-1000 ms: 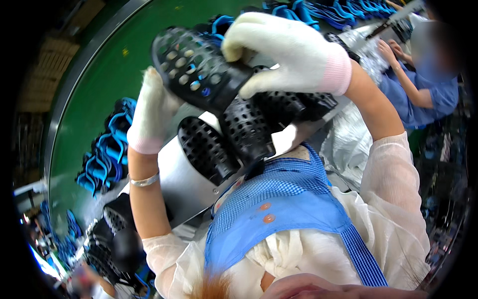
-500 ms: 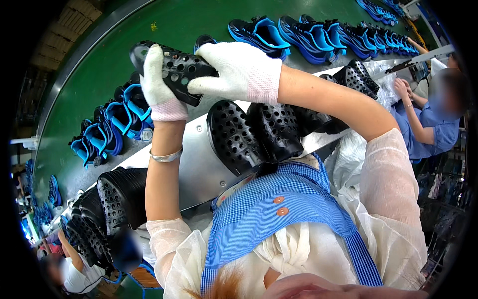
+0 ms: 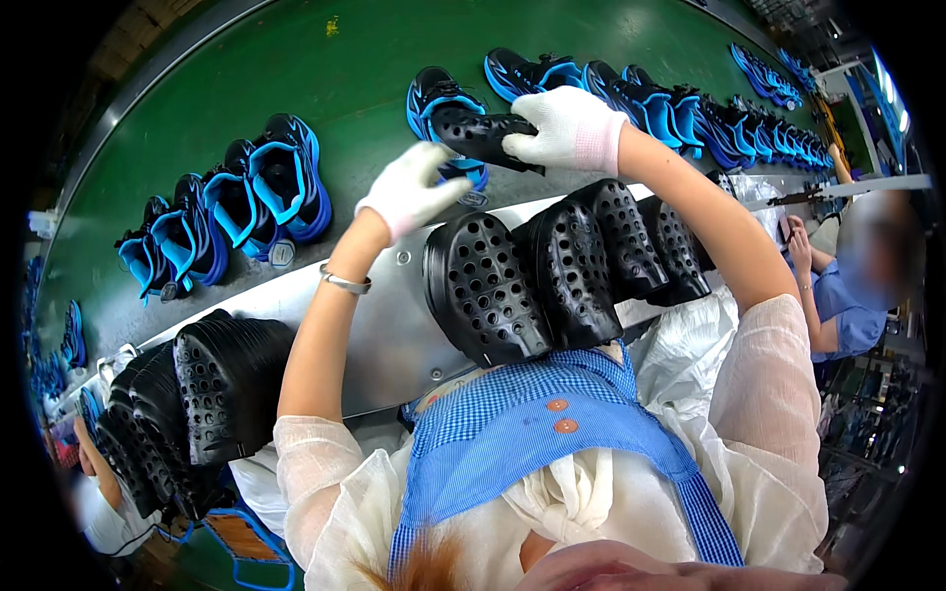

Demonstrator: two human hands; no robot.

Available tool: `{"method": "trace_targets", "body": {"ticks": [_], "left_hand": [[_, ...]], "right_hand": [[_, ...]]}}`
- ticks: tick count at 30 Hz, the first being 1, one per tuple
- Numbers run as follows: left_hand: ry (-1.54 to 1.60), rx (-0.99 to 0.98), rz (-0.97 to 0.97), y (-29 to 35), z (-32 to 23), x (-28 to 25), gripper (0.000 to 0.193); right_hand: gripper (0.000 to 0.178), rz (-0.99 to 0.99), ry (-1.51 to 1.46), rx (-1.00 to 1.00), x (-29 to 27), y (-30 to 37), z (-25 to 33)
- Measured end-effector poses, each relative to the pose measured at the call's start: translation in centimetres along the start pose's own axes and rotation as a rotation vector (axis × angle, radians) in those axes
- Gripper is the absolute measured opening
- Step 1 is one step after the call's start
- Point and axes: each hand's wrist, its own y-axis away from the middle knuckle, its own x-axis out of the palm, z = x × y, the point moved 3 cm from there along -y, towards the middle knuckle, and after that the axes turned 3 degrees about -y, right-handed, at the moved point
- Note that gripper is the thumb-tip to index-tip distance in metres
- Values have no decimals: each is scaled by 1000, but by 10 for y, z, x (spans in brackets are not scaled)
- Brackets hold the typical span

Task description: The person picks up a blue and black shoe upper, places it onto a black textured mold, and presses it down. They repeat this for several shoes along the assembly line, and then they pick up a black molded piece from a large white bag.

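My right hand (image 3: 567, 130), in a white knit glove, is closed on the end of a black perforated plastic shoe insert (image 3: 481, 136). The insert lies over the opening of a black and blue sneaker (image 3: 422, 91), so I cannot tell how far it goes in. My left hand (image 3: 409, 189), gloved the same way, is open beside the sneaker's heel, thumb and fingers apart and nothing in them. Closer to me, several more black shoe inserts (image 3: 490, 286) stand nested on the metal ledge (image 3: 379, 325).
Sneakers (image 3: 286, 182) line the green conveyor belt (image 3: 360, 89) to the left and far right. A big stack of inserts (image 3: 212, 394) stands at the left. White plastic sheeting (image 3: 690, 345) hangs at the ledge's right. A person in blue (image 3: 847, 305) sits at the right; another is at lower left.
My left hand has let go of the insert and opened. My right hand has carried the insert rightward, over a sneaker. The sneakers on the belt have shifted in view.
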Motion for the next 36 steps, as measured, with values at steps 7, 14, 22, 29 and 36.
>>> {"method": "trace_targets", "body": {"ticks": [7,14,22,29,36], "left_hand": [[-200,108,-46,-34,11,41,27],[-140,-110,95,-53,10,53,32],[-221,-225,400,-76,17,58,34],[-300,-178,371,-72,15,57,34],[-327,-206,381,-71,9,53,38]], "right_hand": [[39,293,147,178,8,-49,-12],[26,385,391,166,66,-80,7],[26,413,241,159,76,-100,-10],[28,503,509,42,69,-99,8],[28,471,490,69,76,-105,12]]}}
